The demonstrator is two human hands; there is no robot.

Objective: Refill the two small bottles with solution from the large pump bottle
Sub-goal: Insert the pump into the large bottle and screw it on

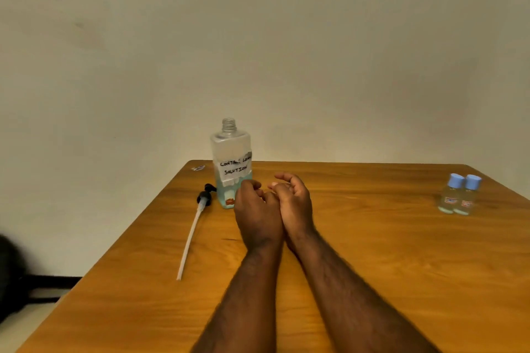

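Head view shows a wooden surface (372, 266) carrying everything. On it the large pump bottle (231, 163) stands upright and uncapped, just behind and left of the left hand (256, 212). That hand presses against the right hand (294, 203); both are loosely curled and hold nothing. The removed pump (198, 221) lies flat, left of the bottle. Two small bottles (460, 195), capped blue, stand touching, well apart to the right.
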